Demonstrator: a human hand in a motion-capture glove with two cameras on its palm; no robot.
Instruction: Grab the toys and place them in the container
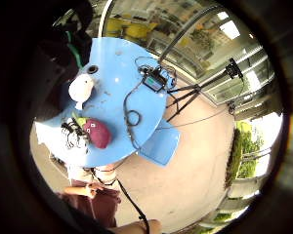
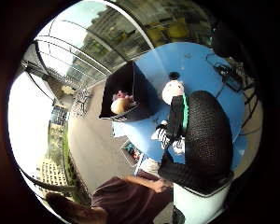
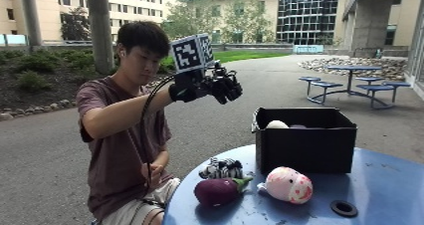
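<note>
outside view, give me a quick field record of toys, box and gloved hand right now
surface: round blue table
container: black box standing on the table, open top, at least two toys showing inside
toys on table: zebra plush, purple eggplant plush, pink and white round plush, all in front of the box
right hand: raised in the air beside the person's head, above the table edge, holding nothing
other hand: low, by the person's lap

A: Any words, brand names or numbers you can read here?

B: None. The black container [image 3: 306, 144] has plain walls with no label, and the toys beside it carry no tags I can make out.

A: And on the blue table [image 3: 384, 195]?

B: No readable writing there either.
</note>
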